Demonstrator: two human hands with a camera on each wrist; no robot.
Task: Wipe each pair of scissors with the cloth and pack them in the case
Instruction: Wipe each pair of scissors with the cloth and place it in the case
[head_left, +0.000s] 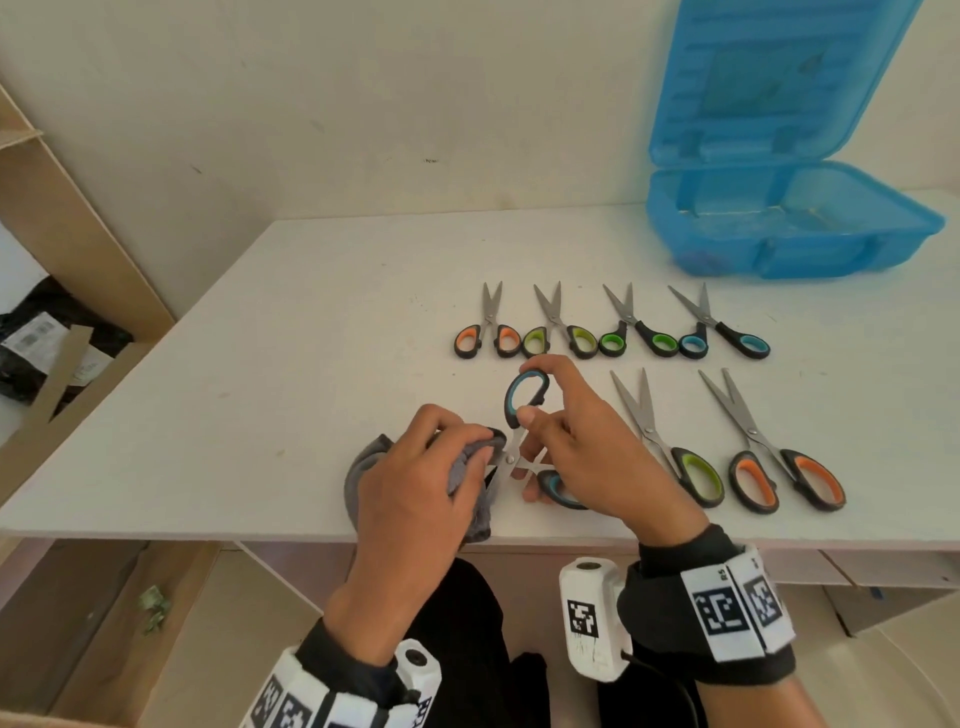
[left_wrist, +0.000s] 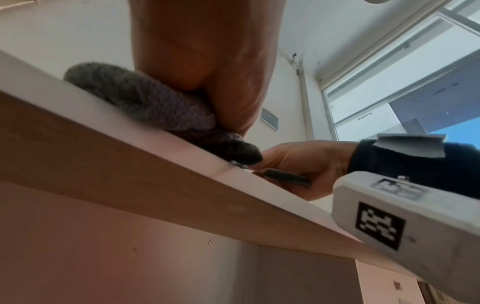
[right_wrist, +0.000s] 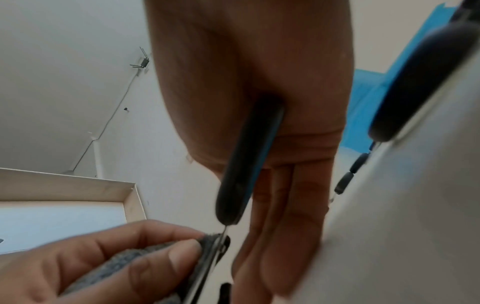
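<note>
My right hand (head_left: 540, 400) holds a pair of blue-handled scissors (head_left: 524, 395) near the table's front edge, thumb and index finger pinching the upper handle loop. The handles are spread wide, and the lower one (head_left: 558, 491) lies under my palm. My left hand (head_left: 462, 460) grips a bunched grey cloth (head_left: 363, 467) pressed around the blades, which it mostly hides. In the right wrist view the cloth (right_wrist: 155, 257) wraps the blade (right_wrist: 207, 265) just below the black handle (right_wrist: 246, 164). In the left wrist view the cloth (left_wrist: 145, 100) rests on the table edge.
Several small scissors (head_left: 613, 332) lie in a row behind my hands. Two large pairs, green-handled (head_left: 670, 447) and orange-handled (head_left: 774, 452), lie to the right. The blue case (head_left: 779, 228) stands open at the back right, lid against the wall. A wooden shelf (head_left: 62, 218) stands left.
</note>
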